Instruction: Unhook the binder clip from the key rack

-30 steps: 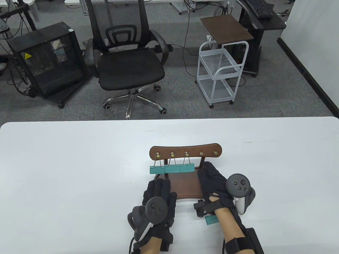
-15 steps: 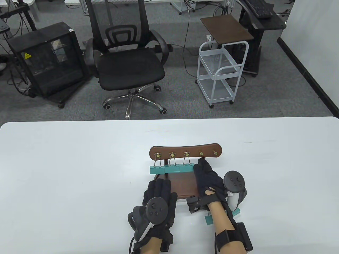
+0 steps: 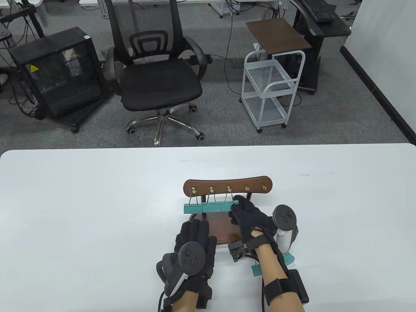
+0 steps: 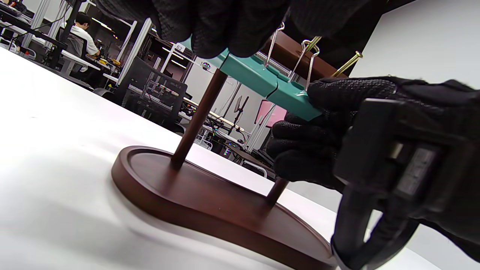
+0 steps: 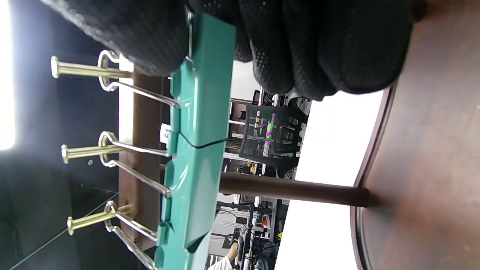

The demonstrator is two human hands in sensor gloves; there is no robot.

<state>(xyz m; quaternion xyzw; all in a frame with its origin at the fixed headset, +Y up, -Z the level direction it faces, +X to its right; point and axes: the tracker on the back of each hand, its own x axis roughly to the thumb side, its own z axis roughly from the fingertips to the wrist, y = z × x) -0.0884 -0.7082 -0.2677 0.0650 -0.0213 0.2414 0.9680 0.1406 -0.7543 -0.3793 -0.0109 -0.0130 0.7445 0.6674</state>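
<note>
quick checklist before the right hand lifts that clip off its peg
1. Right hand grips the rightmost hanging binder clip, thumb and fingers either side of its teal body: ok.
2. That clip's wire loop on its brass peg: ok, not yet unhooked.
3. Left hand rests on the key rack base to steady it: ok.
4. Neighbouring clip clear of the gripped one: not ok, bodies touch edge to edge.
5. Loop free to slide off the peg tip: cannot tell.
</note>
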